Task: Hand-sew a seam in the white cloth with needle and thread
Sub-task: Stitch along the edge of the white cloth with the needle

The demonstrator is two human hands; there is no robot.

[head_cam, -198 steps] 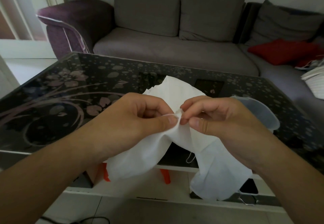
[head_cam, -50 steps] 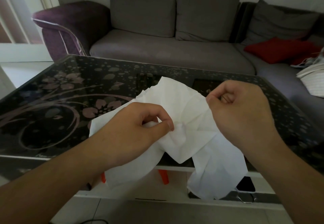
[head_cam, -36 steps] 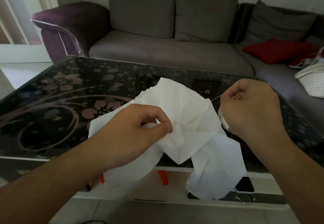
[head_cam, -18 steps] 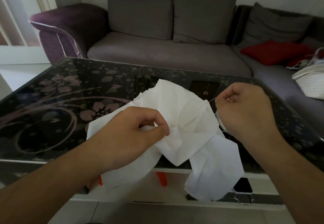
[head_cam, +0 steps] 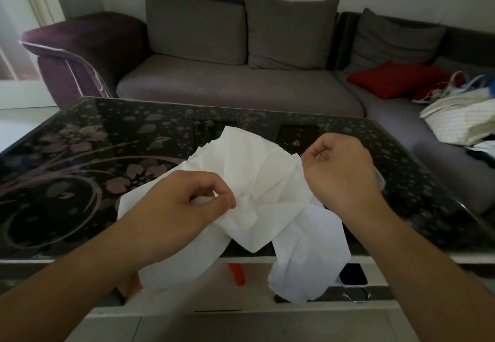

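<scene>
Head view: the only camera, looking down past both forearms onto a low table in a sitting room.
Surface: a dark glass table (head_cam: 80, 170) with pale flower and swirl patterns; its white frame runs along the near edge.
Room: a grey sofa (head_cam: 235, 92) stands behind the table, with a purple armrest at its left end and grey cushions along the back; a red cushion (head_cam: 393, 79) lies on the right-hand section, and a heap of striped and pale fabric (head_cam: 463, 119) sits further right.
White cloth: the white cloth (head_cam: 267, 181) is crumpled over the near middle of the table, between the two hands, and its lower folds hang past the table edge.
Left hand: the left hand (head_cam: 184, 207) pinches a gathered fold of the cloth between thumb and curled fingers.
Right hand: the right hand (head_cam: 340, 165) is raised just right of the cloth, fingers curled into a loose fist with thumb against forefinger.
Hard to make out: needle and thread are too fine to see, so I cannot say what the right hand's pinch holds.
Under the table: something orange (head_cam: 237, 274) and a dark phone-like slab (head_cam: 353, 274) show on a lower shelf, both partly covered by the hanging cloth.
Cut off: the fabric heap runs out of view at the right edge.
</scene>
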